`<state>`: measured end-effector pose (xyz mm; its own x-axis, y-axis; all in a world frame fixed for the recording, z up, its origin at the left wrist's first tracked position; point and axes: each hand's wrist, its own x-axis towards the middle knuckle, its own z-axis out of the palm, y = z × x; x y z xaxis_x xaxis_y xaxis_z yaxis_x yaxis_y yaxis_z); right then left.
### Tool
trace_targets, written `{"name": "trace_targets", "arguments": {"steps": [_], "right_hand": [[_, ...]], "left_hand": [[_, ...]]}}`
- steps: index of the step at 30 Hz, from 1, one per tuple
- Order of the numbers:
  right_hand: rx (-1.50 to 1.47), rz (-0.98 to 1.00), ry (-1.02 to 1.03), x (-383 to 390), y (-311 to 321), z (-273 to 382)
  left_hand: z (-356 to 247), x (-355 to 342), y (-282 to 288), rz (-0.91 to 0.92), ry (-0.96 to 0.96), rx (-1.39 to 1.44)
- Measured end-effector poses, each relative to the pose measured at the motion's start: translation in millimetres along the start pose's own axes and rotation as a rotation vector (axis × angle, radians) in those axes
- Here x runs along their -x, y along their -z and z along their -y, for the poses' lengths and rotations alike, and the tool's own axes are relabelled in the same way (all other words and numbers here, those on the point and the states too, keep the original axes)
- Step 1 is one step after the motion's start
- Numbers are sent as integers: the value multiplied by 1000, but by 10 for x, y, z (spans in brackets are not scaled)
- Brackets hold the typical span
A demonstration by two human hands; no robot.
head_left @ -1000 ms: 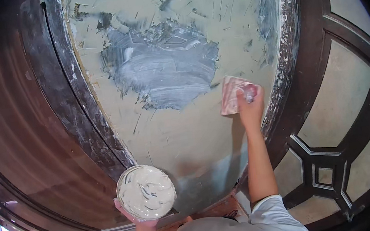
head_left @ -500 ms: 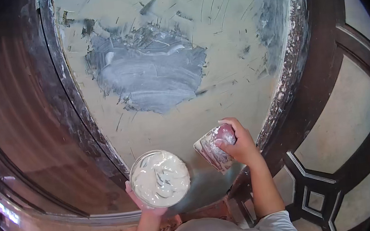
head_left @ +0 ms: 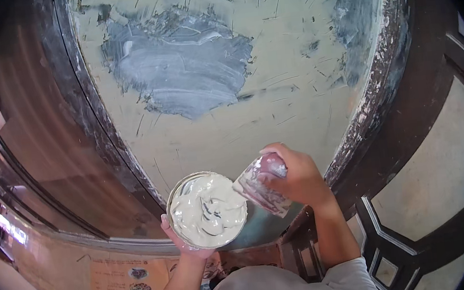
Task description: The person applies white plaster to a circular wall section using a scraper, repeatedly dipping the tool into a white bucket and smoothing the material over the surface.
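Note:
A round tub of off-white putty [head_left: 208,211] rests in my left hand [head_left: 182,239], whose fingers wrap its lower left side and underside. The putty's surface is swirled and wet. In my right hand [head_left: 298,177] is a wide putty knife [head_left: 257,191] with a reddish, putty-smeared grip. Its broad blade carries streaks of putty and points left, with its corner close to the tub's right rim. Beyond both hands stands a pale green panel [head_left: 230,128] with a grey-white smeared patch [head_left: 183,64] on its upper left part.
Worn dark frame strips with flaking paint [head_left: 373,77] border the panel. At the right is dark lattice woodwork [head_left: 390,224] with pale panes. A brown glossy panel [head_left: 45,166] stands at the left, and an orange printed sheet [head_left: 128,288] lies at the lower left.
The tub has shifted slightly right and up, and the putty knife has moved left toward its rim. The panel's patch sits higher in view.

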<state>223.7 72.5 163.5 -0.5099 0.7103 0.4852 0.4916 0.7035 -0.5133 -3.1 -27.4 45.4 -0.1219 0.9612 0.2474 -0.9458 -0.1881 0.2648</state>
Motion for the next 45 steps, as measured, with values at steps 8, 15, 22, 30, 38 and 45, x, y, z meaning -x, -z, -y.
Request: {"name": "trace_targets", "arguments": {"steps": [8,15,22,30,38,45], "right_hand": [[-50,-153,248,127,14,-230],[-253,-205,292,290,-218,-493],[-404,-571,45,-7,-205,-343],[-16,-500,-105,-439,-54,-57],[-139,-743,-35,-341,-154,-236],[-70,-947,-194,-422,-168,-345]], "left_hand": [[177,143,-15,-37,-120,-52],[136,166,-60,-88,-140,-1],[-103,206,-31,-12,-153,-53],[-470,114,19,-61,-163,-79],[-803,-6,114,-29,-81,-39],[-1002,-123,312,-22,-29,-23]]}}
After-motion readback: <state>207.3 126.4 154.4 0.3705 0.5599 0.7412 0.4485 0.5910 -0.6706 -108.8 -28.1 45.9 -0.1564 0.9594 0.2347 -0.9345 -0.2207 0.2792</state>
